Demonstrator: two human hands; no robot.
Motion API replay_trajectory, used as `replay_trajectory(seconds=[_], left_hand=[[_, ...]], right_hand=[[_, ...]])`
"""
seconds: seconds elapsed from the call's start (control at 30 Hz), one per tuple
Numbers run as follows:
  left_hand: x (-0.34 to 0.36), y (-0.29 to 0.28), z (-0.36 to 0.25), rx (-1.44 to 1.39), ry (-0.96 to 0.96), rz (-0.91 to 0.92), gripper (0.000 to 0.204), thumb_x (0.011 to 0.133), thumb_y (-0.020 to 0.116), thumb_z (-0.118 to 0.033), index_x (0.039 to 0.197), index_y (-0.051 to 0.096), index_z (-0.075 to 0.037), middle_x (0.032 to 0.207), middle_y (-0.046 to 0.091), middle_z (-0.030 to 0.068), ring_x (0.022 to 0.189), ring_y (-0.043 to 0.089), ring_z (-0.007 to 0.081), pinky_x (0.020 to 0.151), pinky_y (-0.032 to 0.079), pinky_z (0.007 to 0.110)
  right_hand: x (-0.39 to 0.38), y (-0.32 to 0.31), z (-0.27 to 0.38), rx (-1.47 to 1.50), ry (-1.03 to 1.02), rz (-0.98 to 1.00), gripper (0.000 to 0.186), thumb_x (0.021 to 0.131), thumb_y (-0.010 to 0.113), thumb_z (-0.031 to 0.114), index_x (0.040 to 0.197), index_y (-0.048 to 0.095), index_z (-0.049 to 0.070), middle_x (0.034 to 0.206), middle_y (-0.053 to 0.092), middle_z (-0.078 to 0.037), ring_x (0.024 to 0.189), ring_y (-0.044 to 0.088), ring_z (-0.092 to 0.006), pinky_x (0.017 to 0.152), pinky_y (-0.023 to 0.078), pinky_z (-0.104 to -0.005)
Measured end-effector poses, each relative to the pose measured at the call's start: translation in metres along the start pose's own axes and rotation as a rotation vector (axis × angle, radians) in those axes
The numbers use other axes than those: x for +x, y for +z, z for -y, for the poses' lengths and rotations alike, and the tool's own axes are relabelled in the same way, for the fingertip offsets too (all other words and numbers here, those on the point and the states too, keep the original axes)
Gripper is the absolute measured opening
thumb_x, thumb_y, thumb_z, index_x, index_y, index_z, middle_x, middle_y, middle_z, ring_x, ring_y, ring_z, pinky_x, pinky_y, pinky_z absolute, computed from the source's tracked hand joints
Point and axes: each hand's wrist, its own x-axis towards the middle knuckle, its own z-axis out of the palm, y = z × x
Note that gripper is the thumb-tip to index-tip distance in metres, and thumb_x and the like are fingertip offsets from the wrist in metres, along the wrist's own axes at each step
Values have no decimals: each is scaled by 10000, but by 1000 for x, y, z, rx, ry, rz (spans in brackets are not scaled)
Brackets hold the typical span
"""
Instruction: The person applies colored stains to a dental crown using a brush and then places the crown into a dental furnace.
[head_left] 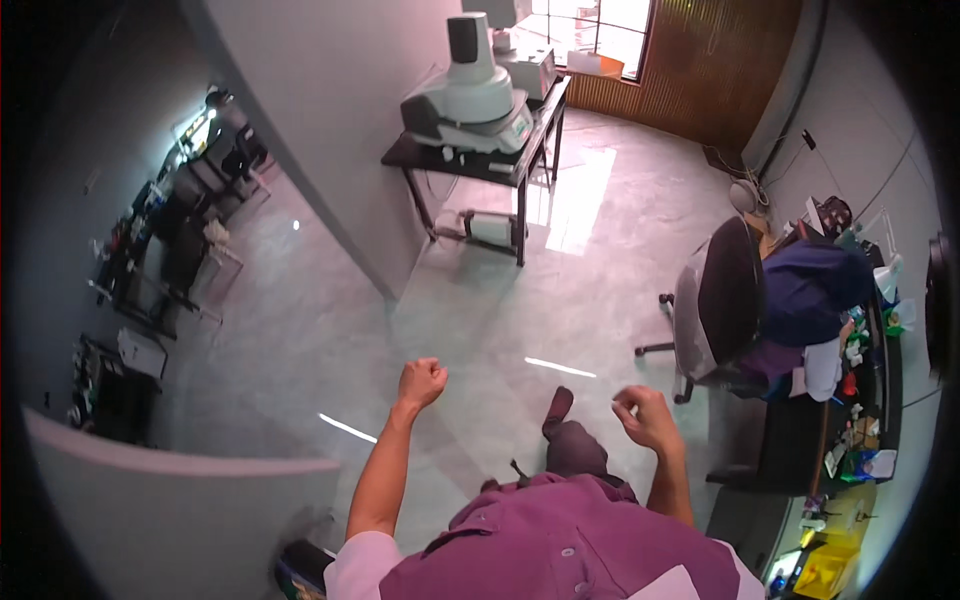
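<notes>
My left hand [424,382] is held up in front of me above the grey floor, closed in a fist. I see nothing in it. My right hand [648,418] is raised to the right of my lifted foot, its fingers loosely curled with a gap between them and the thumb. No object shows in it. Neither hand touches anything. Nearest to the right hand is a black and grey office chair [718,300] on wheels. My foot in a dark sock [560,404] shows between the hands.
Ahead, a black table [505,170] carries a white and grey benchtop device [476,90], against a partition wall [330,110]. On the right, a cluttered desk [815,460] holds dark blue cloth [815,292] and a yellow bin [830,570]. A low wall [200,500] stands at left; chairs and desks lie beyond.
</notes>
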Motion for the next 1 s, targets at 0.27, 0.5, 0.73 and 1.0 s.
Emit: replay_trajectory(seconds=[0.27,0.5,0.73,1.0], left_hand=[[131,196,89,-233,-669,-19,355,831,702,-349,855,672,5,842,697,195,803,664,346,736,510,456],[72,278,48,270,-688,855,302,844,563,-228,1004,737,-39,1037,714,228,970,686,409,831,539,485],[291,332,-21,168,-854,678,296,829,570,-215,988,747,-38,1036,705,245,972,687,420,822,536,502],[800,367,-236,-206,-129,80,230,861,596,-215,875,673,2,845,677,251,837,655,438,755,497,542]], right_hand=[[204,-95,-78,-93,-22,109,125,834,715,108,902,700,4,793,690,-163,705,691,-281,660,540,-377],[416,-194,-90,-234,-104,137,176,874,704,166,988,679,34,905,661,-164,851,665,-341,745,531,-435],[590,-254,-143,-160,-15,85,160,864,711,135,980,687,28,916,663,-173,832,667,-349,745,531,-418],[719,-334,-223,-90,212,-97,160,834,702,73,960,693,-25,856,685,-183,764,683,-300,697,531,-365]])
